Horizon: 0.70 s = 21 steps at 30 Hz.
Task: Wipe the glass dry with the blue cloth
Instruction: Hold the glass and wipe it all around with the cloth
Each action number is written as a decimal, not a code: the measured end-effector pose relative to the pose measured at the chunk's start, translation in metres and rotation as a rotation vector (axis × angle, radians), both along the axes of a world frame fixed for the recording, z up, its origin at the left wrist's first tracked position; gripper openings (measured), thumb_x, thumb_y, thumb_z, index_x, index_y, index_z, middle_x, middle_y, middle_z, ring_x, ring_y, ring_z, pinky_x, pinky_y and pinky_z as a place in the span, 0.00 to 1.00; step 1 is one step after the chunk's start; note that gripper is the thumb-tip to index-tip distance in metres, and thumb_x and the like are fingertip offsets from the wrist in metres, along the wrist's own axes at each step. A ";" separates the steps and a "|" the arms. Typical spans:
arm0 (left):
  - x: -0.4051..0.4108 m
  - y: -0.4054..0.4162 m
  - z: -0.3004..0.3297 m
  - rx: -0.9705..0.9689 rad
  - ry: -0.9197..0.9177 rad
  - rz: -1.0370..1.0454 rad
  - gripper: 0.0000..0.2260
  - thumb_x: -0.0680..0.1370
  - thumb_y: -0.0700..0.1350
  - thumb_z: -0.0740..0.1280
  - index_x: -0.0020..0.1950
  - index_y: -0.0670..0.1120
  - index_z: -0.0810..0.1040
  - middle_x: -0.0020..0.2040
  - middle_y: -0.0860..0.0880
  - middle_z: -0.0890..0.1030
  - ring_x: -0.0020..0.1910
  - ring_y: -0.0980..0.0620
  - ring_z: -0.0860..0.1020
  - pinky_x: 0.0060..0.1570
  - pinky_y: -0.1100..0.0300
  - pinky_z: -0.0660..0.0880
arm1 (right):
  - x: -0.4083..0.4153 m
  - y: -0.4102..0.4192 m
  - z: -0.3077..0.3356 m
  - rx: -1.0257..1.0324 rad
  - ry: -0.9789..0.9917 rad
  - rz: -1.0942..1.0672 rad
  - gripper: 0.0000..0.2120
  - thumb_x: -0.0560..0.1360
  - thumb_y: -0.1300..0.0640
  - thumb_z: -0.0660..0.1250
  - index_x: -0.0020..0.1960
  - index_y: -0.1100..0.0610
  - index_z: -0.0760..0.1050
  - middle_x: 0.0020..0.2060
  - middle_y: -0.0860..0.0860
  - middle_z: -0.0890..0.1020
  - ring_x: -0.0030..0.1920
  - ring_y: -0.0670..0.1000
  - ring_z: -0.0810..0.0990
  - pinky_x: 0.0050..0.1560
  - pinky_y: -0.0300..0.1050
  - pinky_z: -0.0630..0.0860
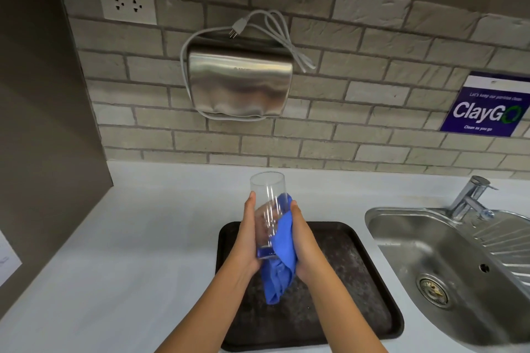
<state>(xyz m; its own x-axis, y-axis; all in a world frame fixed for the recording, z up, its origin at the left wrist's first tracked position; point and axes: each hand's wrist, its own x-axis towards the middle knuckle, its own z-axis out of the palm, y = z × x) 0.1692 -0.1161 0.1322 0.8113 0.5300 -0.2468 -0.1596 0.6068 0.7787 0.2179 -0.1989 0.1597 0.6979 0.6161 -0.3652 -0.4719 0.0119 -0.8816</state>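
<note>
Glass: clear, tall, straight-sided tumbler; held in the air above the far edge of the tray, tilted slightly with its open mouth up and away from the person, base low between the two palms. Upper half stands free above both hands.

Blue cloth: bunched against the right side of the glass, from mid-wall down past the base; a loose tail hangs below the hands over the tray, whether touching it cannot be told.

Left hand: wrapped around the left wall of the glass, thumb laid up along the side, fingers curled behind and seen through the glass; clamped bare on the glass.

Right hand: closed on the cloth, pressing it to the right wall of the glass; no skin visibly on the glass.

Tray: dark, rectangular, raised rim, mottled surface; lies on the white counter directly under the hands.

Sink: steel, right of the tray, a strip of counter between; tap at its far rim.

Counter left of the tray: open, bare up to the side wall.

Hand dryer: steel, on the brick wall above and beyond the tray, well apart from the glass mouth.
</note>
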 end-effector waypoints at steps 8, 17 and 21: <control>0.009 -0.002 -0.005 0.478 0.169 0.193 0.18 0.83 0.56 0.57 0.67 0.50 0.75 0.51 0.52 0.82 0.47 0.56 0.81 0.42 0.65 0.76 | -0.011 0.002 -0.027 -0.148 -0.575 -0.235 0.22 0.81 0.41 0.51 0.75 0.38 0.58 0.73 0.43 0.69 0.66 0.43 0.70 0.65 0.40 0.66; -0.001 0.003 -0.007 0.311 0.089 -0.085 0.19 0.78 0.62 0.60 0.56 0.52 0.82 0.52 0.49 0.86 0.49 0.57 0.85 0.46 0.65 0.80 | -0.028 0.003 -0.043 -0.335 -1.301 -0.161 0.21 0.84 0.50 0.49 0.76 0.41 0.53 0.77 0.39 0.51 0.76 0.36 0.45 0.75 0.43 0.54; -0.002 -0.003 -0.009 0.165 0.054 -0.108 0.23 0.78 0.64 0.61 0.62 0.50 0.82 0.59 0.43 0.85 0.59 0.45 0.83 0.62 0.47 0.78 | -0.001 0.000 -0.016 -0.126 -0.593 -0.153 0.21 0.80 0.39 0.51 0.73 0.37 0.63 0.72 0.43 0.70 0.68 0.46 0.72 0.69 0.45 0.68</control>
<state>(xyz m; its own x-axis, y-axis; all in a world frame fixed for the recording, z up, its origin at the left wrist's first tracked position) 0.1676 -0.1190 0.1233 0.8535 0.4778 -0.2080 -0.0563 0.4814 0.8747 0.2166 -0.1990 0.1436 0.8810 0.4706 0.0478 0.0969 -0.0805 -0.9920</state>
